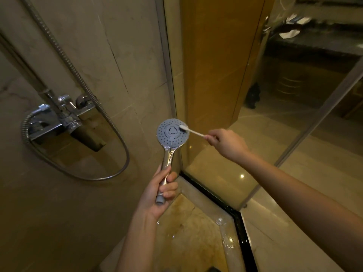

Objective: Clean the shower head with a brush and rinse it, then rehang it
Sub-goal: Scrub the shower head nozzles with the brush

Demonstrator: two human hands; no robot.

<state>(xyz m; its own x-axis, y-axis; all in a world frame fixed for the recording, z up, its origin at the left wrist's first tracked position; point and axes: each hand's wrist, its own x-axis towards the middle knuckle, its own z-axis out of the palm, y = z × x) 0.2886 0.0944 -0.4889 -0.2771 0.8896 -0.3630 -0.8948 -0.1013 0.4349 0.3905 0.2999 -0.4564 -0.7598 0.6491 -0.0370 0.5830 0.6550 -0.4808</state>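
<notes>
My left hand [157, 195] grips the chrome handle of the shower head [172, 133], holding it upright with its round grey spray face turned toward me. A small white brush [191, 131], like a toothbrush, is held in my right hand [225, 143] by the end of its handle. Its bristles rest on the upper right part of the spray face. The handle's lower end shows no hose attached.
The chrome mixer tap [64, 116] is on the tiled wall at left, with a metal hose [117, 134] looping below it and a riser rail [29, 73] above. A glass partition [216, 95] stands right behind the shower head. The wet shower floor [196, 232] lies below.
</notes>
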